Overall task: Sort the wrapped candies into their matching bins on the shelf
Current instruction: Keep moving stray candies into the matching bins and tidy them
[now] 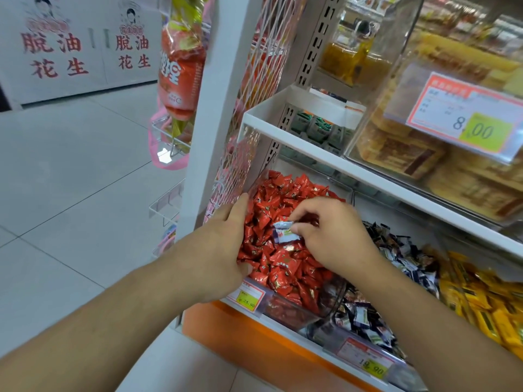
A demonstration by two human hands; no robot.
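Observation:
A clear bin (285, 312) on the lower shelf is heaped with red wrapped candies (283, 264). My right hand (331, 236) pinches a white and blue wrapped candy (284, 234) just above the red heap. My left hand (223, 250) lies over the bin's left side, thumb curled down among the red candies, fingertips hidden. To the right stands a bin of dark and white wrapped candies (365, 315), and further right a bin of yellow wrapped candies (486, 301).
A white shelf board (368, 176) hangs close above the bins, carrying a clear box of pastries (410, 154) with an 8.00 price card. Price tags (247, 297) clip to the bin fronts. Snack bags (181, 66) hang from the white upright on the left; tiled floor beyond.

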